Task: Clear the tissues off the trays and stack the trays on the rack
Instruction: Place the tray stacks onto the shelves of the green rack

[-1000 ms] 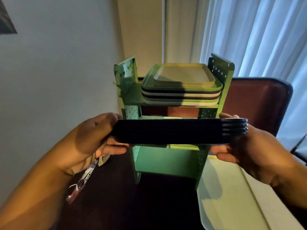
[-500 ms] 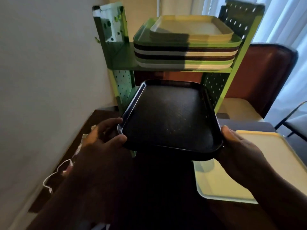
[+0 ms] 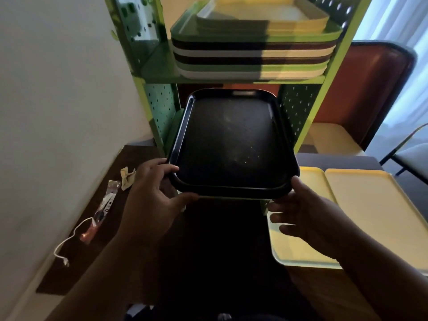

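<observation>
A stack of black trays point(image 3: 231, 144) lies flat, its far end inside the middle shelf of the green perforated rack point(image 3: 308, 126). My left hand point(image 3: 152, 195) grips the near left corner, thumb over the rim. My right hand point(image 3: 310, 216) holds the near right corner, thumb on the rim and fingers spread underneath. On the top shelf sits a pile of several green, brown and cream trays point(image 3: 252, 52). A crumpled tissue point(image 3: 127, 178) lies on the dark table left of the rack.
Two cream trays point(image 3: 370, 216) rest on the table to the right, one overlapping the other. A wrapper point(image 3: 104, 209) and a white cord point(image 3: 69, 242) lie at the left by the wall point(image 3: 58, 112). A brown chair point(image 3: 366, 89) stands behind the rack.
The black trays went from held edge-on in front of the rack to flat and pushed further into the middle shelf. My view has dropped closer to the rack.
</observation>
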`<state>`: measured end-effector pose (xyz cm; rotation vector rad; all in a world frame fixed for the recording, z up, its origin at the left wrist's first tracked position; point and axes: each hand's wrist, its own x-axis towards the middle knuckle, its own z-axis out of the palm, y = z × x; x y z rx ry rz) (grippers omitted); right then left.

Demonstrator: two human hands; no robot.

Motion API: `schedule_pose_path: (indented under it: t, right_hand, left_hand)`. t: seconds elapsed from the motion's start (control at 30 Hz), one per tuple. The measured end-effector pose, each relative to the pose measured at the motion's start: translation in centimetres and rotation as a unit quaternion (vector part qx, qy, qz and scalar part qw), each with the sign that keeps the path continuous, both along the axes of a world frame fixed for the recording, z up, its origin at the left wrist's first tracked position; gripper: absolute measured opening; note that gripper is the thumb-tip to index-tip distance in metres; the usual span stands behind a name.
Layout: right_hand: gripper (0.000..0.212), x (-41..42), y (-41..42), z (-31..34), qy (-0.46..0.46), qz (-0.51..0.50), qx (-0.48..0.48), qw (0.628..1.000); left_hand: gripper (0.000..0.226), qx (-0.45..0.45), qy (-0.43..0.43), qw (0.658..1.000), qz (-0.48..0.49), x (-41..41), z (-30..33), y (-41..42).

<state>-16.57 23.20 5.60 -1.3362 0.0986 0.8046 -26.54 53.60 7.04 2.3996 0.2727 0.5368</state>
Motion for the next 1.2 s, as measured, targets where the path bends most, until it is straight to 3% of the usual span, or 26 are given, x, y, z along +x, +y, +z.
schedule_pose_path:
  t: [0.1,0.27,0.37,0.53,0.63,0.83,0.93,1.07,1.2]
  right_hand:
    - [0.064,1.5,0.6,0.7,-0.013,-0.007,-0.030,0.999]
    - [0.055,3.8,1.9,2.3,-0.045,-0.015,-0.089,0.995]
    - [0.055,4.9,3.0,2.8,-0.078,-0.031,-0.132,0.988]
    - [0.054,5.9,4.2,3.4,-0.105,-0.044,-0.142,0.983]
    - [0.053,6.0,4.0,3.1,-0.110,-0.052,-0.133,0.984]
    - [0.060,4.7,1.0,-0.4,-0.091,-0.066,-0.076,0.991]
    - [0.050,4.1,-1.1,-2.0,-0.077,-0.100,-0.081,0.989]
    - [0.029,3.6,-4.7,-3.3,-0.080,-0.137,-0.100,0.982]
    - [0.034,4.9,-9.4,-5.3,-0.052,-0.178,-0.145,0.972]
  left_hand:
    - [0.061,0.074,0.003,0.997,0.038,1.1,-0.4,-0.9]
    - [0.040,0.200,0.001,0.980,0.004,4.1,0.7,-2.2]
    - [0.027,0.211,0.020,0.977,-0.027,6.0,1.7,-3.1]
    - [0.026,0.208,0.059,0.976,-0.001,8.4,2.3,-4.1]
    - [0.029,0.182,0.056,0.981,-0.017,8.3,3.3,-6.9]
    - [0.026,0.087,-0.056,0.984,-0.146,7.3,3.1,-13.4]
    - [0.022,0.073,-0.102,0.973,-0.194,7.7,1.7,-16.9]
    - [0.025,-0.008,0.010,0.958,-0.287,8.9,-0.9,-21.7]
    - [0.037,-0.048,0.139,0.938,-0.312,11.0,-3.4,-25.8]
